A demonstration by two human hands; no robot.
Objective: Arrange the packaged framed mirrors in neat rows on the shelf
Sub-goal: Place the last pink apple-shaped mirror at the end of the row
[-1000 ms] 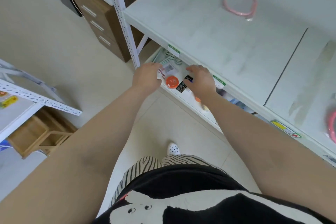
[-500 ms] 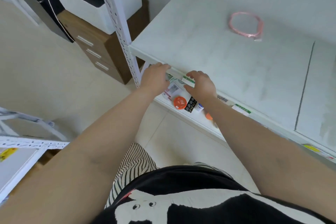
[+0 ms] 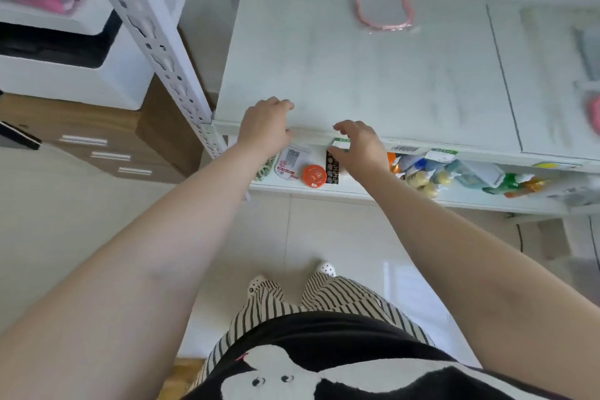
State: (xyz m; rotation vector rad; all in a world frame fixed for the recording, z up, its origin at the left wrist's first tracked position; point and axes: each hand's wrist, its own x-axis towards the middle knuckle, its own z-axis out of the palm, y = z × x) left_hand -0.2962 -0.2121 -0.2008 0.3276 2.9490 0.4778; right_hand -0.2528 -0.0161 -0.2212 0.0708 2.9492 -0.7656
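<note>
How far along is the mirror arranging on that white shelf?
Barely begun. Only one pink-framed packaged mirror lies at the back of the white shelf; another pink edge shows far right. Both the left hand and right hand hold nothing. The rows remain unmade.

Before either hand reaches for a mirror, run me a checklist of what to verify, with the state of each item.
1. Left hand free: ok, its fingers lie over the front edge of the top shelf and hold nothing.
2. Right hand free: ok, fingers loosely curled at the shelf edge, nothing in them.
3. Room for rows: ok, the near part of the shelf is bare.
4. Mirrors within sight: not ok, only one pink-framed mirror shows plainly, far back.
5. More mirrors at the right edge: cannot tell, too blurred.
6. Lower shelf goods out of the way: ok, below the top shelf.
</note>
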